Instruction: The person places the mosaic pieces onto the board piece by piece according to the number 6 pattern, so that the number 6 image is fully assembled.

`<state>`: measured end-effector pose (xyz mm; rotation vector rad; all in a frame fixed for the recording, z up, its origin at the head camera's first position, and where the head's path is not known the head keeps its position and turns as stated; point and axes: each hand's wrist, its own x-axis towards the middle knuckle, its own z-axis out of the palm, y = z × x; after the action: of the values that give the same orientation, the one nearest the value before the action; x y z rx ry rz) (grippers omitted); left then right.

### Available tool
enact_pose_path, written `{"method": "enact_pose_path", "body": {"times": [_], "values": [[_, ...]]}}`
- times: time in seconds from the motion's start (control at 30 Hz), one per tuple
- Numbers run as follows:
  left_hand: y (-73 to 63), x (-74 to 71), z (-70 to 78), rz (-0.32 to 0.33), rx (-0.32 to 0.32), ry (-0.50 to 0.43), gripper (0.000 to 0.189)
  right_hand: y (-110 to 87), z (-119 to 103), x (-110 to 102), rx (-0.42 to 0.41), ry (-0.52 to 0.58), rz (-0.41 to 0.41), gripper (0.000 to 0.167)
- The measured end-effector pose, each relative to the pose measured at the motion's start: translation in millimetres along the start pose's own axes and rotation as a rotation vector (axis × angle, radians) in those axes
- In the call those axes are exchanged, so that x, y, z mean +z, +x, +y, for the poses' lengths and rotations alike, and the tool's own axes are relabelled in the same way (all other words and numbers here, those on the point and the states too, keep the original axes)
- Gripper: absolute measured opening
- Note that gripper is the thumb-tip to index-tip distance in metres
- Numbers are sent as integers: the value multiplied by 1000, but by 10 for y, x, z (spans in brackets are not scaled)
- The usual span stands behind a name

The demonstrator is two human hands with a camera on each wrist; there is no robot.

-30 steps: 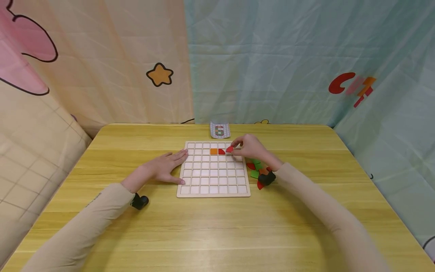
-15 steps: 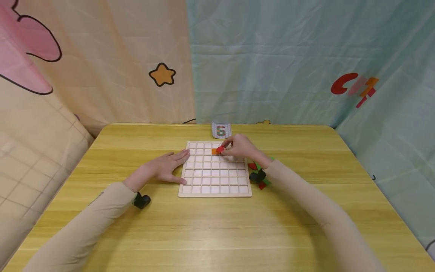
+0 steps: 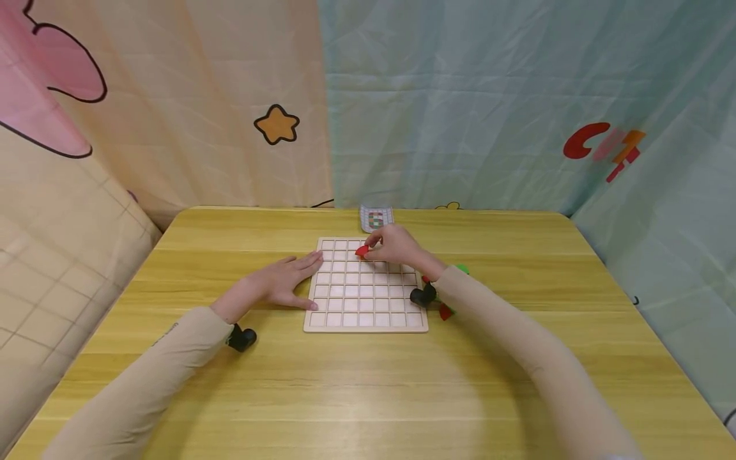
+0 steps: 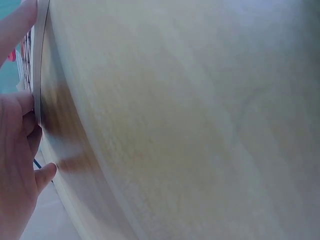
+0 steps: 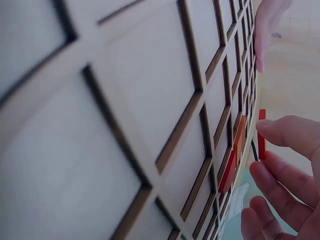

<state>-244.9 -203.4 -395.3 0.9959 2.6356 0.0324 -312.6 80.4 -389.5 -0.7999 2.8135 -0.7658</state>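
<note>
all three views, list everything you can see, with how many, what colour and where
grid board: 1, pale wood, on the table
held red piece: 1, red, pinched in the right hand
placed red piece: 1, red, in a grid board cell
orange piece: 1, orange, beside the placed red piece
loose pieces: several, partly hidden, red and green, right of the grid board
pattern card: 1, whitish with coloured pattern, beyond the grid board
table: 1, yellow wood
cloth backdrop: peach and blue-green, printed, behind the table
wrist devices: 2, black, one per wrist
sleeves: 2, beige, on both arms
left hand: 1, bare, at the grid board's left edge
right hand: 1, bare, over the grid board
</note>
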Motion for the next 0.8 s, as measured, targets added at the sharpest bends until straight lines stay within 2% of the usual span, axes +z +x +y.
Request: {"method": "enact_pose_path", "body": {"times": [0.27,0.8], "values": [[7,9,-8,0,6,-4,106,69,-51,52,22,-16,-20,28],[7,0,-9,4,2,-5,106,99,-104,105,9,-42,-44,31]]}}
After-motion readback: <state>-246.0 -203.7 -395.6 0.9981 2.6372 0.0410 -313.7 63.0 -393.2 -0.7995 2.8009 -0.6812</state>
